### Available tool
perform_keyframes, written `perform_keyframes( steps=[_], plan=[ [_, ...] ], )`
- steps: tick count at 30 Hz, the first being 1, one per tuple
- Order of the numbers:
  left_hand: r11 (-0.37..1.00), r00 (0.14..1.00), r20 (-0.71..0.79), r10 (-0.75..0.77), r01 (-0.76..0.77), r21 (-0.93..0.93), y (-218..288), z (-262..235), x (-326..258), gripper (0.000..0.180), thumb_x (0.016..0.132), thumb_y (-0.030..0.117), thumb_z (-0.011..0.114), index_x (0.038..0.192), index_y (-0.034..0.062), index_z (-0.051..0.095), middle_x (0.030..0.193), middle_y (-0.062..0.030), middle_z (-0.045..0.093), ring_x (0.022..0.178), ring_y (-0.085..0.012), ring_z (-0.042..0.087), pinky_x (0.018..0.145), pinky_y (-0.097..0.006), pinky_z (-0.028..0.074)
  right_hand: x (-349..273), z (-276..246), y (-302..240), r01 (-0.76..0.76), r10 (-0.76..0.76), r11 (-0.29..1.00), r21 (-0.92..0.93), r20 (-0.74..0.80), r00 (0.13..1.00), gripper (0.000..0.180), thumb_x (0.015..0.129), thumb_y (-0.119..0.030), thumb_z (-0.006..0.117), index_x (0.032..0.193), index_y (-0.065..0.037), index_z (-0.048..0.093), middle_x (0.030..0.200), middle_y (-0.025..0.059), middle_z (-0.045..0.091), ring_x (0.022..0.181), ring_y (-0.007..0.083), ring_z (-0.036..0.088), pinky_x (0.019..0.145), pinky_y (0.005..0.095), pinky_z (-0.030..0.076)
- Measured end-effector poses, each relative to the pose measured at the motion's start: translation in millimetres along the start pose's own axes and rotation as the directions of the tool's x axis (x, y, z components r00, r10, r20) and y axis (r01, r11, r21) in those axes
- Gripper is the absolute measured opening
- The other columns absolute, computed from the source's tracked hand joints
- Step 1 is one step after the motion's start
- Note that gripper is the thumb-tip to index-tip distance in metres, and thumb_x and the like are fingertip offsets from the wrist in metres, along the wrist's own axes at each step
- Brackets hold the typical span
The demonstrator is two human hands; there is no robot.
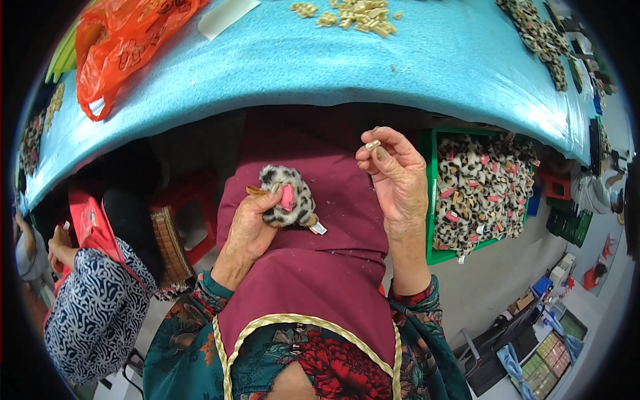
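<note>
My left hand (251, 221) is closed around a small plush piece (301, 193) with black spots on pale fur, above my maroon apron (313, 267). A pink patch shows beside my thumb, and a white tag (318, 229) sticks out at the piece's lower right. Raised to the right, my right hand (399, 175) pinches a small cream-coloured piece (373, 145) between thumb and fingers. It resembles the loose pieces in a pile (363, 15) on the table; its exact kind is too small to tell.
A blue-covered table (280, 60) curves across the front, with a red plastic bag (127, 40) at its left. On my right stands a green crate (431, 220) full of spotted plush pieces (483, 193). Another person (100, 293) sits at the left beside a red stool (200, 200).
</note>
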State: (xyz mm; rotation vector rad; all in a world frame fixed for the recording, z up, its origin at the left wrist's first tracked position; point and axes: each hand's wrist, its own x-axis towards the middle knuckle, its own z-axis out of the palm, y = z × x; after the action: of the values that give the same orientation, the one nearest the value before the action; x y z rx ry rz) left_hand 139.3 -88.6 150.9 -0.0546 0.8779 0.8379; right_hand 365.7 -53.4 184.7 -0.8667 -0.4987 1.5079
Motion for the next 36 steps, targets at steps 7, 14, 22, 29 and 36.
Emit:
perform_keyframes(
  steps=[7, 14, 22, 29, 36],
  plan=[
    [0.988, 0.996, -0.057, 0.065, -0.056, 0.142, -1.5, 8.9, -0.8, 0.021, 0.087, 0.015, 0.060, 0.096, -0.0041, 0.063, 0.090, -0.0091, 0.066, 0.082, -0.0179, 0.063, 0.076, -0.031, 0.050, -12.0, -2.7, 17.1, -0.098, 0.099, 0.995, 0.023, -0.062, 0.993, 0.018, 0.087, -0.009, 0.060, 0.100, 0.004, 0.062, 0.099, 0.0170, 0.064, 0.083, 0.0226, 0.066, 0.071, 0.0294, 0.055],
    [0.906, 0.993, -0.063, 0.096, -0.061, 0.420, -6.3, 3.3, 7.9, 0.022, 0.084, 0.017, 0.065, 0.092, -0.0034, 0.065, 0.083, -0.0062, 0.066, 0.077, -0.0118, 0.059, 0.071, -0.024, 0.044, -26.8, -16.2, 36.0, -0.162, 0.164, 0.984, 0.075, -0.012, 0.986, 0.017, 0.084, -0.003, 0.062, 0.099, 0.004, 0.062, 0.099, 0.0172, 0.064, 0.088, 0.0242, 0.065, 0.075, 0.0302, 0.055],
    [0.917, 0.998, -0.052, -0.047, 0.064, 0.393, -4.1, 31.2, 18.0, 0.023, 0.088, 0.019, 0.060, 0.098, -0.0019, 0.062, 0.088, -0.0057, 0.065, 0.074, -0.0125, 0.060, 0.066, -0.026, 0.047, -33.0, -18.5, 41.5, -0.209, 0.183, 0.969, -0.129, -0.184, 0.966, 0.017, 0.082, 0.001, 0.062, 0.099, 0.007, 0.061, 0.104, 0.0165, 0.062, 0.091, 0.0238, 0.064, 0.078, 0.0299, 0.054],
    [0.878, 0.991, -0.087, -0.102, 0.131, 0.460, -21.2, 26.9, 36.0, 0.024, 0.089, 0.021, 0.060, 0.099, -0.0012, 0.062, 0.087, -0.0056, 0.065, 0.074, -0.0122, 0.060, 0.068, -0.027, 0.050, -41.4, -25.7, 29.4, -0.188, 0.123, 0.953, -0.239, -0.264, 0.957, 0.014, 0.084, 0.000, 0.061, 0.096, 0.006, 0.060, 0.099, 0.0139, 0.062, 0.090, 0.0228, 0.064, 0.076, 0.0281, 0.054],
    [0.888, 0.981, -0.190, -0.041, 0.124, 0.444, -37.0, 45.4, 42.9, 0.011, 0.082, 0.012, 0.065, 0.082, 0.0011, 0.065, 0.073, -0.0034, 0.063, 0.064, -0.0090, 0.054, 0.058, -0.024, 0.041, -51.9, -33.4, 20.5, -0.225, 0.057, 0.832, -0.507, -0.326, 0.944, 0.015, 0.078, 0.005, 0.065, 0.092, 0.004, 0.063, 0.086, 0.0094, 0.065, 0.082, 0.0144, 0.064, 0.069, 0.0236, 0.053]
  ],
)
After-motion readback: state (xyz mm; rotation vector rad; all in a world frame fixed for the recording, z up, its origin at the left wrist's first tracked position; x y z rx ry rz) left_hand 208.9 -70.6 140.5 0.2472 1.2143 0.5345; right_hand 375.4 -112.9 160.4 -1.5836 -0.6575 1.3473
